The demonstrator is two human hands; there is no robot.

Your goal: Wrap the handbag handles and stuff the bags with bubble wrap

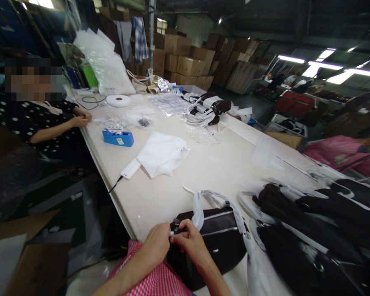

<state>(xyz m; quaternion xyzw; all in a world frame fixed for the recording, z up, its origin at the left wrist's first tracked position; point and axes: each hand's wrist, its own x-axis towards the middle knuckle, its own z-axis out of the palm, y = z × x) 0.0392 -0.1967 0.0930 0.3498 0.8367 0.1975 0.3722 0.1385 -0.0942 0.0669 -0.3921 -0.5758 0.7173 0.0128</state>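
A black handbag point(217, 242) lies at the table's near edge, against a red checked garment on my lap. Its handles point(198, 209) are wrapped in white material. At the bag's upper left end, my left hand point(158, 241) is closed on the corner. Close beside it, my right hand point(189, 239) pinches the same corner with thumb and bent fingers. A small white piece point(172, 233) shows between the hands; what it is I cannot make out. Fingers partly hide the corner.
More black bags point(299, 230) are heaped on the right. Farther up the table lie a white cloth-like sheet point(163, 152), a blue tape dispenser point(117, 138), a white roll point(118, 100) and another bag pile point(206, 107). A person in dotted clothing point(33, 123) sits at left.
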